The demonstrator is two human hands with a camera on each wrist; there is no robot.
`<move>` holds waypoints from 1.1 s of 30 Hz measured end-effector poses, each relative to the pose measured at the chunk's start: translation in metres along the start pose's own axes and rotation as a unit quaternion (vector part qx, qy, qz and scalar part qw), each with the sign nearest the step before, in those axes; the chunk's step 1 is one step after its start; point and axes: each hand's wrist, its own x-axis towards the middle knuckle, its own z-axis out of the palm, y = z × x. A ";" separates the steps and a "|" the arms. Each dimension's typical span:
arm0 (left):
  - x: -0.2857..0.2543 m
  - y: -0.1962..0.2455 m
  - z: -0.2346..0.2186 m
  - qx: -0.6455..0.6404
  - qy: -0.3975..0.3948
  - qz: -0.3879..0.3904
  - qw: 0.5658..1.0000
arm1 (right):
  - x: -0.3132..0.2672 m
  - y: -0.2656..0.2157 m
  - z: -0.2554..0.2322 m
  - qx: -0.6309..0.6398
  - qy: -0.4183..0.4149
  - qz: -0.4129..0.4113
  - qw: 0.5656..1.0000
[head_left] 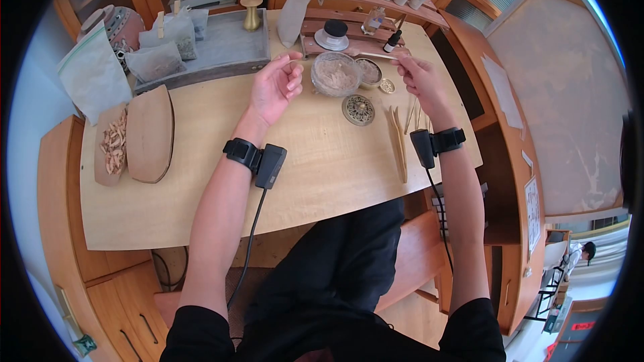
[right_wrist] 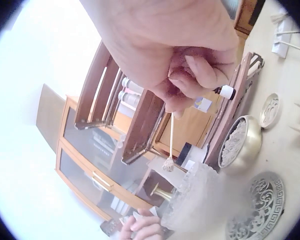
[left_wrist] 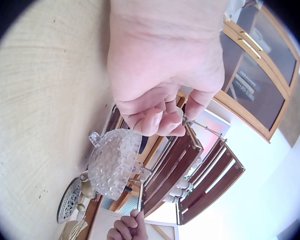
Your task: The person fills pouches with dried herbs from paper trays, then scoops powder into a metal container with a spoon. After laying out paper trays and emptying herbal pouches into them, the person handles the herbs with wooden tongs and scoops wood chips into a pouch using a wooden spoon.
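Observation:
My right hand (head_left: pixel 421 80) pinches the thin pale handle of a small spoon (right_wrist: pixel 171 137), its far end covered by a clump of grey-brown powder. In the head view the spoon lies level above a brass bowl (head_left: pixel 369 72) of powder, pointing left toward a textured glass bowl (head_left: pixel 335 75) of similar powder. My left hand (head_left: pixel 275 87) hovers left of the glass bowl, its fingers loosely curled and nothing held. A pierced metal lid (head_left: pixel 358 110) lies on the table in front of the bowls, and a small brass disc (head_left: pixel 387 86) sits right of the brass bowl.
Wooden tongs (head_left: pixel 400 147) and thin tools lie at the right. Behind the bowls stands a tiered wooden rack (head_left: pixel 322 25) with small bottles. A grey tray (head_left: pixel 231 40) with bags stands back left; wood chips (head_left: pixel 114 144) lie on a board at the left.

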 end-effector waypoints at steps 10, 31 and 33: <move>0.000 0.000 -0.001 -0.013 0.001 -0.002 1.000 | 0.001 0.004 0.010 -0.232 0.048 -0.223 0.946; 0.000 0.000 0.000 -0.009 0.004 0.004 1.000 | 0.007 0.042 -0.020 -0.095 0.054 0.070 0.992; 0.000 0.000 0.000 -0.011 0.005 0.004 1.000 | 0.009 0.043 -0.023 -0.034 0.056 0.085 0.994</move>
